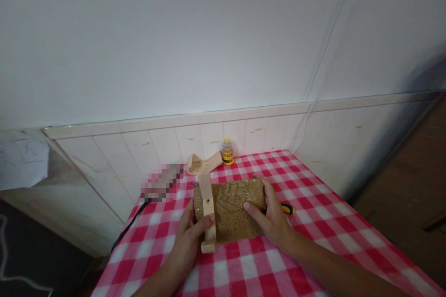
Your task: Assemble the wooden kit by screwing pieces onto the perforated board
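Note:
A brown wooden board [234, 209] with engraved lines and many small holes lies on the red and white checked tablecloth [313, 204]. A light wooden strip [207, 213] with a hole stands against the board's left side. My left hand [190, 236] grips that strip, thumb across its lower part. My right hand [270, 213] holds the board's right edge, fingers curled on its top face.
Another light wooden piece [204, 164] lies at the table's far edge beside a small yellow bit holder [227, 152]. A yellow and black screwdriver [287, 209] pokes out behind my right hand. A black cable [127, 229] hangs off the left edge. Wood panelling backs the table.

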The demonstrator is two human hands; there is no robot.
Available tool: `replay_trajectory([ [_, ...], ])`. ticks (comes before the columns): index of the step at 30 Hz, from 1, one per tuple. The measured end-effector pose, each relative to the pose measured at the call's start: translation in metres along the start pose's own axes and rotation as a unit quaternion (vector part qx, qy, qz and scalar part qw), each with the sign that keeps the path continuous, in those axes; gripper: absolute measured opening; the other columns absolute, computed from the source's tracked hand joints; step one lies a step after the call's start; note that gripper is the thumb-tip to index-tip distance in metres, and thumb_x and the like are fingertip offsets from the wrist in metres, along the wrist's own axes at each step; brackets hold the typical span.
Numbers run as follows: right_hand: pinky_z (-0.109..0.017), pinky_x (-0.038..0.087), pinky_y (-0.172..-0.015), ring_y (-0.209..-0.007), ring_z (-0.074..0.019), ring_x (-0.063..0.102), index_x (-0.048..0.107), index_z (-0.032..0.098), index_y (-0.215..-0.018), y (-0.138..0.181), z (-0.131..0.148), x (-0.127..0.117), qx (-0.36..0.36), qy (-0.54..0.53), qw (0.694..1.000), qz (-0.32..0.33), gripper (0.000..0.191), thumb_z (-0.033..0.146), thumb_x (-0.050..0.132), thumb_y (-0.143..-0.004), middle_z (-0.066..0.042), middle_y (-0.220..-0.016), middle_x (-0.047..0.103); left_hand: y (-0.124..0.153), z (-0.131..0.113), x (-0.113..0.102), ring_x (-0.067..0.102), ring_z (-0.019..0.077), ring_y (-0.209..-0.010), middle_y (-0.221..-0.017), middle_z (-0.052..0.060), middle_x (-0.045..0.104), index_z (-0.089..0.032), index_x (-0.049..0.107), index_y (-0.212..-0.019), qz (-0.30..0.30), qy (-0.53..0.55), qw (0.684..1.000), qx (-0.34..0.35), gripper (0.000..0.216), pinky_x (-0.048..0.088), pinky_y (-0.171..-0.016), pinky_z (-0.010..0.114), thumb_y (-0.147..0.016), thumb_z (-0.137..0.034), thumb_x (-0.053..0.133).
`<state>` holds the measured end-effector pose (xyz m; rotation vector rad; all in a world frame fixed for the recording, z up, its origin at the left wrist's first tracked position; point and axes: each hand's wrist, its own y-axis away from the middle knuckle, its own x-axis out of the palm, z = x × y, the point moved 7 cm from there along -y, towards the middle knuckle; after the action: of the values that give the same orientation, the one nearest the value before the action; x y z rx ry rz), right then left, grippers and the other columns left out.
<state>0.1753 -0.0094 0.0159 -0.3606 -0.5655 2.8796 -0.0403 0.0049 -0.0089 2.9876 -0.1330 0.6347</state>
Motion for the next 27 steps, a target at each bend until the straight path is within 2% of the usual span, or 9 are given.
replay_trajectory([
  [6,-0.044,0.052,-0.097,-0.114,-0.0284,0.061,0.04,0.024,-0.14,0.001,0.002,-0.001,-0.018,0.009,1.0,-0.008,0.06,0.04,0.064,-0.087,-0.011,-0.126,0.059,0.0,0.004,-0.002,0.071,0.0287,-0.102,-0.115,0.006,0.076,-0.023,0.067,-0.123,0.013,0.025,1.0,-0.006,0.057,0.057,-0.084,0.036,-0.068,-0.03,0.081],
  [13,-0.045,0.052,-0.098,-0.115,-0.0296,0.06,0.04,0.024,-0.14,0.0,0.002,-0.003,-0.012,0.01,1.0,-0.013,0.062,0.042,0.065,-0.086,-0.011,-0.127,0.059,-0.002,0.007,-0.015,0.067,0.0307,-0.112,-0.124,0.007,0.073,-0.021,0.069,-0.122,-0.016,-0.005,1.0,0.0,0.053,0.056,-0.085,0.034,-0.07,-0.035,0.076],
  [19,-0.046,0.052,-0.098,-0.115,-0.0293,0.06,0.039,0.024,-0.139,0.001,0.005,-0.002,-0.006,0.001,1.0,-0.009,0.061,0.04,0.064,-0.086,-0.012,-0.127,0.058,0.0,0.002,-0.004,0.068,0.0303,-0.112,-0.124,0.008,0.073,-0.023,0.063,-0.129,0.024,-0.005,1.0,0.007,0.062,0.056,-0.089,0.036,-0.07,-0.031,0.081],
  [27,-0.047,0.052,-0.098,-0.114,-0.0298,0.061,0.038,0.023,-0.138,0.001,0.005,0.0,-0.01,-0.008,1.0,-0.011,0.06,0.038,0.064,-0.086,-0.012,-0.126,0.058,-0.003,0.0,-0.001,0.071,0.0298,-0.105,-0.115,0.011,0.075,-0.018,0.061,-0.126,0.035,-0.055,0.997,0.042,0.062,0.057,-0.09,0.039,-0.071,-0.031,0.085],
])
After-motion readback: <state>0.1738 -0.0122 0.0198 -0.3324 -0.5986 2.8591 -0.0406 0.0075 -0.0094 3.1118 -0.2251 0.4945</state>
